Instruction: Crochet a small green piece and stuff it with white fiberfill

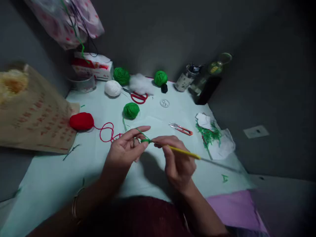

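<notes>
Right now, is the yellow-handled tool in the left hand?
No, the right hand holds the yellow-handled tool, while the left hand pinches the small green piece.

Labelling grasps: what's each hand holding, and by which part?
Left hand: small green yarn piece, pinched; exact part unclear. Right hand: slim tool, by its yellow grip, toward the yarn-side end.

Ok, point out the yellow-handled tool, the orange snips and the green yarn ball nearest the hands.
Yellow-handled tool (185, 152): head view, on its yellow grip.
Orange snips (182, 129): head view, on the orange handle.
Green yarn ball (131, 111) nearest the hands: head view, middle of its wound surface.
</notes>
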Motion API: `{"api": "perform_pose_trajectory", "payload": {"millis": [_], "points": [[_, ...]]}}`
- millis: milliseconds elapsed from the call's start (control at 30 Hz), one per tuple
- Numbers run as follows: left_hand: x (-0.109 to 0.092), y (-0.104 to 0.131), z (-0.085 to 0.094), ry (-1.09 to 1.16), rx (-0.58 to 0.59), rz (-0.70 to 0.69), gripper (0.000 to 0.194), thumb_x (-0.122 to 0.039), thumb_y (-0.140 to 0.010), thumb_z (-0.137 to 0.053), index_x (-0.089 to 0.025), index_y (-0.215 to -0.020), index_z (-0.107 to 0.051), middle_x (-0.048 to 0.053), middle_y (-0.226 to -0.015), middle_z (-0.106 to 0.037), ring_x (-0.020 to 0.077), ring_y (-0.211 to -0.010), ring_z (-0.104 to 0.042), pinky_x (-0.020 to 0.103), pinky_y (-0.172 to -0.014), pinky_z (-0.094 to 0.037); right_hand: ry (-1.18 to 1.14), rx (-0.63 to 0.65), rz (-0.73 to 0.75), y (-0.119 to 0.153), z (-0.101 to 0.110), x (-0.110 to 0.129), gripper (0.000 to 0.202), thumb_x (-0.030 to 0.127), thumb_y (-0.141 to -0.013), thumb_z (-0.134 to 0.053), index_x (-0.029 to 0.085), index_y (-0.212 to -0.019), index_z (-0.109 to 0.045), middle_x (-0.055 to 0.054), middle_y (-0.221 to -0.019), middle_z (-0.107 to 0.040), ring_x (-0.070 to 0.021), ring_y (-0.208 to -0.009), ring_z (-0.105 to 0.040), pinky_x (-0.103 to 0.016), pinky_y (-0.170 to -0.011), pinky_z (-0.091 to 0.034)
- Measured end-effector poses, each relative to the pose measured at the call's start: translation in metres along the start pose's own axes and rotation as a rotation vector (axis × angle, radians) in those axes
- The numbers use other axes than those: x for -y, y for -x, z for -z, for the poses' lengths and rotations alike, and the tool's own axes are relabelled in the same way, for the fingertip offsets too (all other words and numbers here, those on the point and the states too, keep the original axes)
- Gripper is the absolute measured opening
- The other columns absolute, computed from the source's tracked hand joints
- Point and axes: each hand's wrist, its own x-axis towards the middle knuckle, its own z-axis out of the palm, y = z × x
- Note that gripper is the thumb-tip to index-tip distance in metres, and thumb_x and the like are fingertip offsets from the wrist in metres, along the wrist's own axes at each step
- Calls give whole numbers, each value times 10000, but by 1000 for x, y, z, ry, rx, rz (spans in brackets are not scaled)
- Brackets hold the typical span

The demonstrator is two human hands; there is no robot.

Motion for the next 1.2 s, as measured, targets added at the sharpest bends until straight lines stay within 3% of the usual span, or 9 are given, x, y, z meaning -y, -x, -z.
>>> {"api": "perform_pose_trajectory", "payload": {"millis": [67,167,300,400,500,633,733,900,1200], "points": [[1,1,-3,100,35,44,377,-192,-833,-781,-290,-1193,-727,-51,-827,-579,-4,-525,-422,99,-466,-356,224,34,150,6,-4,-2,259,117,-970,-542,221,-1187,-638,-74,-1004,-742,-190,-893,-710,-333,-729,-613],[0,1,-4,269,143,178,444,-215,-823,-788,-237,-1256,-692,-70,-682,-522,2,-453,-345,111,-407,-307,329,37,190,10,-5,-2,278,150,-949,-606,255,-1198,-673,-73,-1070,-729,-209,-969,-701,-349,-757,-613],[-7,-3,-2,416,202,297,360,-170,-840,-761,-141,-1196,-714,-109,-548,-385,-11,-409,-221,103,-381,-234,-76,-98,-93,3,-2,-1,263,110,-971,-536,254,-1101,-714,-38,-949,-720,-173,-851,-674,-347,-730,-590],[-9,-4,-2,364,171,236,397,-146,-826,-769,-189,-1216,-710,-70,-677,-515,-29,-413,-279,106,-385,-249,-377,-137,-269,-4,-4,-3,221,153,-983,-539,245,-995,-740,-22,-880,-706,-146,-749,-641,-318,-653,-562],[-5,-1,-5,232,166,162,415,-194,-820,-792,-251,-1224,-714,-27,-851,-605,-30,-444,-373,111,-398,-297,-380,-67,-304,-4,-8,-5,202,154,-967,-581,258,-1014,-748,-23,-936,-734,-162,-838,-674,-331,-705,-579],[0,0,-5,193,83,98,454,-214,-801,-818,-265,-1239,-710,-40,-808,-586,-14,-472,-402,110,-422,-335,-52,-40,-110,4,-11,-4,303,92,-939,-609,278,-1150,-723,-38,-1016,-737,-172,-909,-688,-339,-750,-597],[0,-4,-3,324,149,229,419,-214,-815,-792,-203,-1228,-719,-76,-629,-467,-4,-428,-313,116,-396,-293,134,-2,54,6,-8,-2,363,71,-917,-633,269,-1212,-704,-68,-1082,-725,-197,-966,-686,-358,-773,-593],[-7,-9,0,443,149,300,280,-161,-808,-769,-140,-1087,-779,-90,-594,-372,-4,-440,-219,116,-390,-231,-314,-176,-283,-3,-3,-4,245,136,-980,-554,279,-1030,-746,-9,-877,-696,-135,-721,-633,-304,-645,-535],[-3,-2,-1,129,150,134,317,-257,-817,-772,-258,-1135,-769,1,-891,-608,21,-530,-444,167,-482,-375,-653,-107,-561,-2,-6,-13,164,252,-983,-595,250,-969,-758,-6,-872,-725,-112,-719,-648,-285,-702,-526]]}}
